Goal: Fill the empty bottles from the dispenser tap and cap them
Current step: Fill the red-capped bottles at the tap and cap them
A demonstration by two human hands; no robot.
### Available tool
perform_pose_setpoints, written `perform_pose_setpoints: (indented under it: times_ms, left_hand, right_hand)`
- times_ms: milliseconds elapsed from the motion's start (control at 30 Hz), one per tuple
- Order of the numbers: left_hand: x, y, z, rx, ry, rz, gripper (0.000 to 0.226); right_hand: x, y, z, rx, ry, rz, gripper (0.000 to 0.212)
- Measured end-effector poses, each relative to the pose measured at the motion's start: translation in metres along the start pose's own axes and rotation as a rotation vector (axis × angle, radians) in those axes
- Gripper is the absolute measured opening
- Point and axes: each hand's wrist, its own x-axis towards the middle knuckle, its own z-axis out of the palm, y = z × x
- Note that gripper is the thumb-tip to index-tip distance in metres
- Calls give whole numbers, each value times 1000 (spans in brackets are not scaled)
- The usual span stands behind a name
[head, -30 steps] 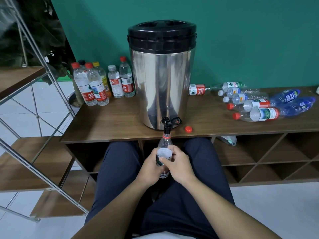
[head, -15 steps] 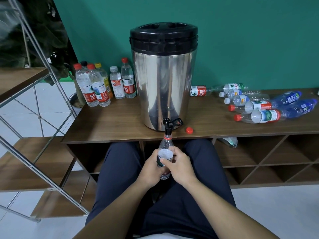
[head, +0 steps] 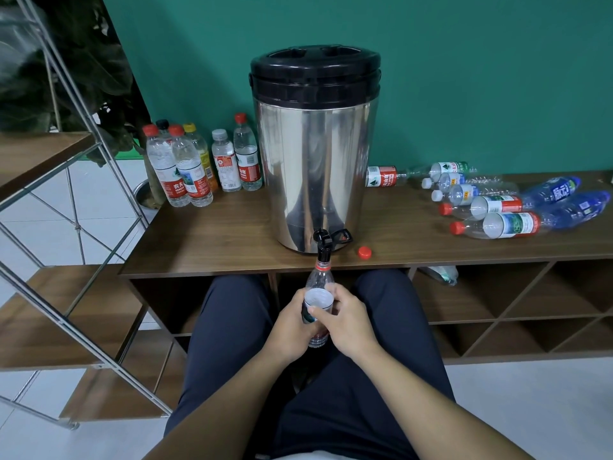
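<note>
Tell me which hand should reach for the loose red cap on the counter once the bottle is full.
Right, probably. The red cap lies right of the tap, on the right hand's side. The left hand also grips the bottle and can steady it.

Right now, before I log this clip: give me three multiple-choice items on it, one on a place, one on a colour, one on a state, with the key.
1. Where does the loose cap lie?
A. On the shelf top, right of the tap
B. On the floor
C. On the dispenser lid

2. What colour is that cap?
A. White
B. Red
C. Yellow

3. How is the bottle under the tap held?
A. By the left hand alone
B. By nobody
C. By both hands

Key: 1 A, it sits on the shelf edge beside the dispenser. 2 B, plainly red. 3 C, the left hand and right hand both wrap it.
</note>
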Motion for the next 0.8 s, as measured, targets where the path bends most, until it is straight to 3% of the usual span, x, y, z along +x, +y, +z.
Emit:
perform_pose_setpoints:
  times_ms: [567, 800]
  left_hand:
    - [0, 0, 0, -1, -3, 4, 58]
    - [0, 0, 0, 6, -4, -3, 59]
  right_hand:
    - [-3, -4, -2, 3, -6, -8, 34]
    - [-1, 0, -1, 8, -20, -9, 45]
